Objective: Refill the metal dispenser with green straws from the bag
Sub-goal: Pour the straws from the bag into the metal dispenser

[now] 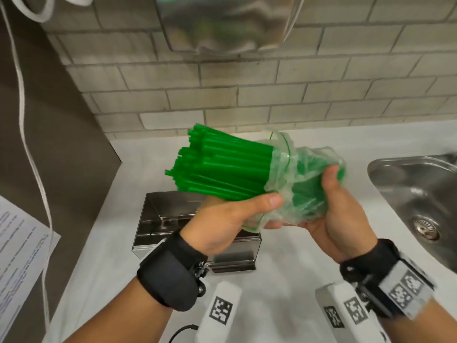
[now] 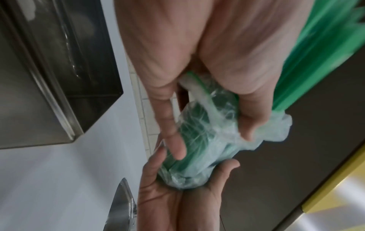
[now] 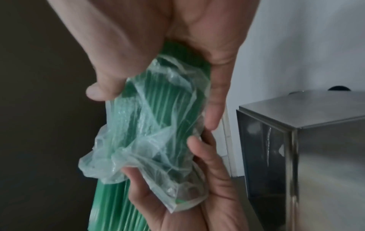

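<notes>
A thick bundle of green straws [image 1: 222,167] sticks out leftward from a crumpled clear plastic bag [image 1: 301,179]. My left hand [image 1: 237,214] grips the bundle from below at the bag's mouth, thumb over the plastic. My right hand [image 1: 329,206] wraps round the bag's closed end, thumb on top. The bundle hangs above the open metal dispenser [image 1: 173,214], which stands on the white counter. The left wrist view shows the bag [image 2: 199,140] held between both hands and the dispenser [image 2: 49,75] beside them. The right wrist view shows the bag [image 3: 158,128] and the dispenser [image 3: 316,148].
A steel sink [image 1: 420,194] is set into the white counter [image 1: 272,288] at the right. A tiled wall [image 1: 247,95] rises behind, with a metal fixture [image 1: 222,23] mounted on it. A dark panel [image 1: 49,144], a white cord [image 1: 37,169] and a printed sheet [image 1: 17,243] are at the left.
</notes>
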`<state>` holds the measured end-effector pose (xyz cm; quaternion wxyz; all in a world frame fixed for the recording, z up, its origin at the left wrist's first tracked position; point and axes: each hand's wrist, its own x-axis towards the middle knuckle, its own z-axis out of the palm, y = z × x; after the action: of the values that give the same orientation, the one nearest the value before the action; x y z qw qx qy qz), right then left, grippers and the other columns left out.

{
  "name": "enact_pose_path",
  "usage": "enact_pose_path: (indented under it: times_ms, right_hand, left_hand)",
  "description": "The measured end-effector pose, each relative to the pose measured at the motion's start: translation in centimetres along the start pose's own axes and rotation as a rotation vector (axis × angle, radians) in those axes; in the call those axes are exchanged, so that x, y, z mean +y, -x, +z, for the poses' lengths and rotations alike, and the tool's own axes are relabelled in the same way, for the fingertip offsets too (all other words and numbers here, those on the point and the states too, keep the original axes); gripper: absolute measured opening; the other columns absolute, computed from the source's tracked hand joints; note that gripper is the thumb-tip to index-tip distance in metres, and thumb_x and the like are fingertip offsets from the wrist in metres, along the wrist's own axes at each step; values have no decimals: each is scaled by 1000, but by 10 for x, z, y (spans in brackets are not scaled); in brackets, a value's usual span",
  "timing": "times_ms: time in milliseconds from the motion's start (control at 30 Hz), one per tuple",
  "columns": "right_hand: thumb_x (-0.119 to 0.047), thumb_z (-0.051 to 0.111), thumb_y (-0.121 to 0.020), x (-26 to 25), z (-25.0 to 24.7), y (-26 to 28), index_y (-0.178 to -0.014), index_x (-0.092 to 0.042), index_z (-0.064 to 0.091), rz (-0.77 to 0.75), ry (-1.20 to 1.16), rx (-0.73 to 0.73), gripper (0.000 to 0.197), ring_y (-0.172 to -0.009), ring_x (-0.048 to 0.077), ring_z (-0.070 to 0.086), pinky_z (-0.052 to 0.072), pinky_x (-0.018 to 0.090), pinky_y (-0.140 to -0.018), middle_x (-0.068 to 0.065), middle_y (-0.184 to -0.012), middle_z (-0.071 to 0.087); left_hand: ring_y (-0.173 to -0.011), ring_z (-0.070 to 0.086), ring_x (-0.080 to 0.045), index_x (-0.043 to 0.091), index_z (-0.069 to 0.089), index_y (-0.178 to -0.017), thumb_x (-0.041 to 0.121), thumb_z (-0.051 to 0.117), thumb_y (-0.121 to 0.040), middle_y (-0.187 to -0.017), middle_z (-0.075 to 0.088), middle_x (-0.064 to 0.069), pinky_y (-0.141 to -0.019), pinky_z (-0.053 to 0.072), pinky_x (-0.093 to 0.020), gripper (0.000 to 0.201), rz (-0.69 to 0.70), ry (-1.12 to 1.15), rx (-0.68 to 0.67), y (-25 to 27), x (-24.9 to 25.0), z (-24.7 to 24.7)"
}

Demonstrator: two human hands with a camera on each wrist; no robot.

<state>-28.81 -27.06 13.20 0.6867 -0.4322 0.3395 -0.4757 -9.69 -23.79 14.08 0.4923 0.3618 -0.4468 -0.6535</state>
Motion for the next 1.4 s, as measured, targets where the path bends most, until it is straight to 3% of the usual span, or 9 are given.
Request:
enact_pose_path:
  times_ms: [133, 300, 433, 567, 700, 933, 1100, 1233, 1400]
  right_hand:
    - [-44, 48, -95, 1, 6, -5, -143, -14, 50, -38, 51, 62, 56, -118, 39, 65, 55, 60, -84, 18, -134, 64]
    - [-48, 76, -80, -26, -10, -17, -121, -27, 60, -300, 327, 223, 48, -114, 24, 68, 52, 56, -98, 3, -120, 71]
    - [-47, 74, -75, -47, -2, -22, -110, -34, 56, -445, 659, 219, 41, -89, 0, 68, 58, 29, -85, -12, -95, 70]
    - [-21, 79, -80, -42, 29, -34, -124, -20, 54, -335, 849, -54, 51, -93, -7, 69, 55, 12, -79, -11, -106, 70]
    - [-10, 85, -74, -34, 46, -50, -130, -23, 56, -297, 938, -146, 65, -99, 7, 71, 57, 18, -86, -5, -110, 72]
    - [-7, 75, -84, -18, 62, -61, -126, -8, 62, -354, 741, -135, 44, -94, -6, 70, 53, 9, -78, -8, -108, 73]
    - [-30, 64, -95, -7, 64, -68, -121, -19, 69, -380, 873, -100, 29, -100, 9, 71, 57, 27, -89, -6, -107, 75]
    - [-31, 56, -100, -9, 62, -69, -113, -22, 73, -392, 899, -61, 24, -86, 8, 68, 53, 25, -81, -3, -93, 74]
    - [-37, 55, -100, -15, 54, -73, -112, -21, 74, -346, 638, 85, 28, -83, 23, 65, 57, 45, -77, 13, -91, 68]
  left_hand:
    - [-111, 71, -9, 25, 75, -114, 38, 84, -80, -116, 77, 8, -90, 56, -31, 38, -69, -248, 95, 7, 10, -18]
    - [-73, 63, 0, 38, 70, -106, 54, 89, -59, -92, 71, 16, -69, 49, -20, 53, -56, -1024, 137, 38, 34, -96]
    - [-125, 44, -6, 48, 37, -144, 61, 93, -42, -142, 43, 20, -98, 42, -20, 117, -150, -1324, 215, 70, 42, -151]
    - [-153, 6, -10, 41, -6, -159, 58, 96, -38, -167, 6, 10, -121, 20, -29, 159, -341, -1435, 78, 66, 33, -165]
    - [-153, 10, -12, 32, -1, -161, 62, 93, -42, -169, 8, 7, -121, 20, -27, 154, -379, -1474, 45, 58, 23, -175]
    - [-149, 20, -13, 28, 10, -161, 59, 95, -40, -164, 20, 6, -121, 26, -31, 151, -318, -1443, 63, 57, 22, -179]
    - [-150, 19, -13, 29, 8, -161, 57, 96, -40, -165, 18, 6, -121, 26, -30, 152, -328, -1432, 61, 57, 22, -179]
    - [-151, 16, -13, 31, 5, -161, 56, 96, -42, -166, 13, 8, -121, 26, -30, 151, -342, -1414, 59, 59, 21, -178]
    - [-151, 14, -12, 30, 5, -161, 57, 95, -43, -166, 12, 8, -121, 25, -29, 150, -342, -1409, 56, 59, 20, -179]
